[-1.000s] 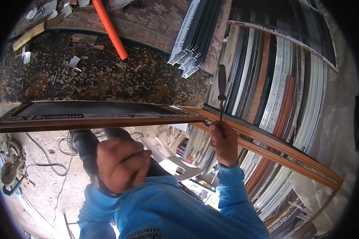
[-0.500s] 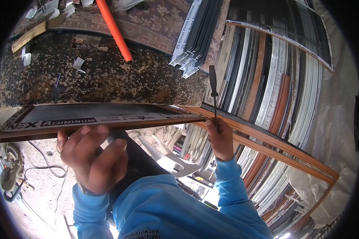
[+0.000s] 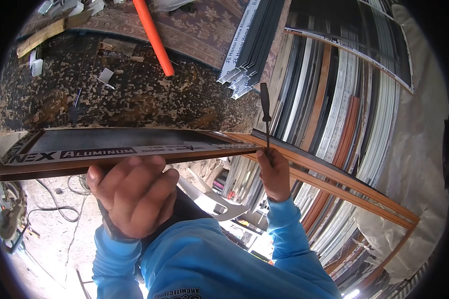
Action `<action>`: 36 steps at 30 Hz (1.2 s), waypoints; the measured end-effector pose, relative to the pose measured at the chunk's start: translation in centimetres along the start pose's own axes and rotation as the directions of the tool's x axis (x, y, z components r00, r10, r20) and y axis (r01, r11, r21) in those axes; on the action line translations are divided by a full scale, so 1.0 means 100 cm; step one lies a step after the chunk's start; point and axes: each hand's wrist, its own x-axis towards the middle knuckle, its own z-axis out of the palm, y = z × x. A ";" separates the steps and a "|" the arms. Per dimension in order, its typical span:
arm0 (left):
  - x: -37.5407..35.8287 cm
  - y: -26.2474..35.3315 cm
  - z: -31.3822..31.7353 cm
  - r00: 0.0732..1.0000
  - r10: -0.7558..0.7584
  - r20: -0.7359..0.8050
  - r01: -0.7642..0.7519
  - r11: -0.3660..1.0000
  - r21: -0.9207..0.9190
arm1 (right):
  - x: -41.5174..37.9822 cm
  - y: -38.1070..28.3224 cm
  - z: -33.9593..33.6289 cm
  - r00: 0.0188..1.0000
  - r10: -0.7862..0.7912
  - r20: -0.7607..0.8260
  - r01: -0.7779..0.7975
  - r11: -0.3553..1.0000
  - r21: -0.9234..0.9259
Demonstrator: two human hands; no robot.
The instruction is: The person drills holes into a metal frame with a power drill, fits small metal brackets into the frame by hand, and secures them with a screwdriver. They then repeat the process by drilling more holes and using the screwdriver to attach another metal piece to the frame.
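Observation:
A brown aluminum frame (image 3: 184,156) with printed protective film and dark mesh lies along the near edge of the worn bench. My left hand (image 3: 134,194) is at its near side, fingers curled and fingertips against the brown edge; whether it grips the frame is hard to tell. At the frame's right end, my right hand (image 3: 273,172) pinches the shaft of a screwdriver (image 3: 266,107). The dark handle points up, away from me, and the tip is hidden by the fingers.
An orange tube (image 3: 155,40), dark aluminum profiles (image 3: 249,45) and metal offcuts (image 3: 106,76) lie on the bench (image 3: 149,99). Many long profiles (image 3: 346,119) fill racks at the right. Brown bars (image 3: 354,182) extend right of my right hand. A cable (image 3: 60,207) lies on the floor.
My left hand has shifted right along the frame's near edge and is less blurred. My right hand still holds the screwdriver at nearly the same spot.

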 end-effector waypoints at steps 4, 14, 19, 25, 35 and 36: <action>0.001 -0.001 0.000 1.000 0.006 -0.005 -0.007 1.000 -0.012 | 0.001 0.000 -0.002 1.000 0.019 0.006 -0.019 1.000 -0.011; 0.004 -0.001 -0.003 1.000 0.010 -0.004 -0.010 0.999 -0.030 | 0.003 0.002 -0.009 0.998 0.022 0.056 -0.021 1.000 -0.010; 0.003 -0.003 -0.002 1.000 0.014 -0.013 -0.015 0.999 -0.049 | 0.000 0.001 -0.011 1.000 -0.010 -0.005 0.011 0.997 0.071; 0.005 0.000 0.000 1.000 0.024 -0.019 -0.025 1.000 -0.005 | 0.001 0.024 -0.009 0.959 -0.253 -0.128 0.234 0.961 -0.147; 0.007 0.003 0.004 1.000 0.011 -0.024 -0.011 0.999 0.035 | -0.004 0.013 0.004 0.952 -0.214 -0.217 0.159 0.956 -0.246; 0.007 0.004 0.005 1.000 0.007 -0.023 -0.006 0.999 0.040 | -0.003 0.013 0.004 0.954 -0.211 -0.213 0.162 0.961 -0.224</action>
